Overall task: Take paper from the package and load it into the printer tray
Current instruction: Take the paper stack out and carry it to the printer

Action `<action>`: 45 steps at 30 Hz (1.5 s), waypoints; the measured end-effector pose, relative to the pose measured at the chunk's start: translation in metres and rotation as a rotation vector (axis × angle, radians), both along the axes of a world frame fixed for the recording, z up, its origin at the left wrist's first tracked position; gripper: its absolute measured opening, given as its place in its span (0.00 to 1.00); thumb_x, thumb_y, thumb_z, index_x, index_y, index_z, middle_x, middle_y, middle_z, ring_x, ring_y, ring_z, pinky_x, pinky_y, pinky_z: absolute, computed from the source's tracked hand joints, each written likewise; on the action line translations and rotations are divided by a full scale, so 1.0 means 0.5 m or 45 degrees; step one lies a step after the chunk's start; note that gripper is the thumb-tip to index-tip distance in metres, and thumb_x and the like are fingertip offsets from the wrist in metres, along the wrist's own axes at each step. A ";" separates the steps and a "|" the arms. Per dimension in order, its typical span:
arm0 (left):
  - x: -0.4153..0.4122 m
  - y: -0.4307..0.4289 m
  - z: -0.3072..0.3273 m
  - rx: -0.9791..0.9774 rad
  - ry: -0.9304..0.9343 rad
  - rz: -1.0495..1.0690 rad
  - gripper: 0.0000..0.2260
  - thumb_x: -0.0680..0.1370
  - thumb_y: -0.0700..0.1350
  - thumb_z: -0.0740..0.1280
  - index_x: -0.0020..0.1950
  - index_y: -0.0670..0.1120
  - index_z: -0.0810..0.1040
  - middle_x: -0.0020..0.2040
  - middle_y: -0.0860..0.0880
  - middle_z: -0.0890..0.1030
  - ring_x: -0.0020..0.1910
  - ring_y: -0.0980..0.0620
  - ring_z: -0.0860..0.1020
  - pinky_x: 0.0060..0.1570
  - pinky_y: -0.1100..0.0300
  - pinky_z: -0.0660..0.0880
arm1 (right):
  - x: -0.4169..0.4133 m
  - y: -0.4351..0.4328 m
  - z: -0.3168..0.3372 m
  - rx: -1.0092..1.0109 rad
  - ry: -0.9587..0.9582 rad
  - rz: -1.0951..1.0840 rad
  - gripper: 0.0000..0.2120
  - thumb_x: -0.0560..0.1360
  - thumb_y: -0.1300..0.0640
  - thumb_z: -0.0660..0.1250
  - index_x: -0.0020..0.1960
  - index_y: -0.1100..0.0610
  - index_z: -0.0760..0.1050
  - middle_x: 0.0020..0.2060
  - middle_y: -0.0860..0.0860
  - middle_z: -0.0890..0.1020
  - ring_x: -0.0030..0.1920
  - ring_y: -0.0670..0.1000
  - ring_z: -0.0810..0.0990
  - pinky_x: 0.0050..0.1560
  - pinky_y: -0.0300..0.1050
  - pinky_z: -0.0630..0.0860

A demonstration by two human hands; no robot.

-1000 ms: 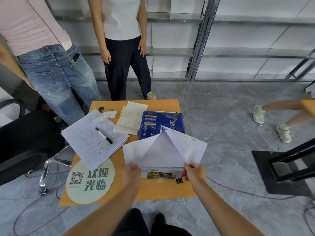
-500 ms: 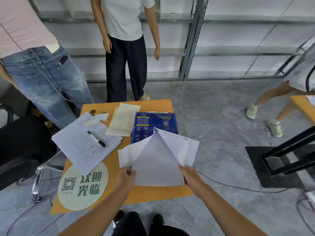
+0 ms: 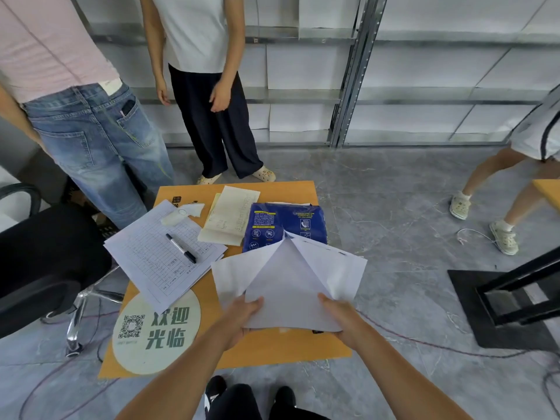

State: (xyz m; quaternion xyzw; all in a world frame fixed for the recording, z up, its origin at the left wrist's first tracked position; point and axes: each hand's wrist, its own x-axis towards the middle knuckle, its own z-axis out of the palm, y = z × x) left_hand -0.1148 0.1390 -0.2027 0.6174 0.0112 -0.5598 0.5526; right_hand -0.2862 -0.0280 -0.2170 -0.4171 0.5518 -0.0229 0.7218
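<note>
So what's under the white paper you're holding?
The sheets cover the near end of the blue package and some orange table. A small dark bit peeks out below; anything else is hidden.

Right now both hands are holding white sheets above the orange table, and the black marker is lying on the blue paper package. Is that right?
Not quite. The head view shows the black marker lying on the printed form sheets, left of the blue paper package, not on it. The rest holds: the left hand and right hand hold white sheets above the orange table.
</note>
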 end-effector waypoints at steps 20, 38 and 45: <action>-0.044 0.147 0.061 -0.054 0.015 -0.110 0.11 0.81 0.43 0.62 0.62 0.44 0.74 0.54 0.41 0.81 0.52 0.43 0.79 0.47 0.51 0.77 | -0.138 0.193 0.087 -0.113 -0.188 0.063 0.19 0.80 0.63 0.62 0.69 0.53 0.70 0.60 0.53 0.82 0.56 0.55 0.81 0.43 0.49 0.82; -0.156 0.288 0.280 -0.369 -0.416 -0.365 0.15 0.81 0.45 0.61 0.67 0.54 0.74 0.61 0.47 0.81 0.60 0.43 0.79 0.62 0.43 0.75 | -0.277 0.389 0.337 -0.383 -0.372 -0.186 0.15 0.79 0.56 0.64 0.64 0.59 0.76 0.51 0.56 0.86 0.46 0.56 0.86 0.43 0.48 0.82; -0.342 0.186 0.405 -0.500 -0.437 -0.488 0.08 0.82 0.47 0.60 0.60 0.55 0.73 0.51 0.50 0.80 0.49 0.51 0.79 0.43 0.57 0.73 | -0.463 0.385 0.434 -0.595 -0.434 -0.444 0.13 0.80 0.65 0.60 0.64 0.57 0.70 0.50 0.55 0.82 0.46 0.56 0.82 0.40 0.50 0.79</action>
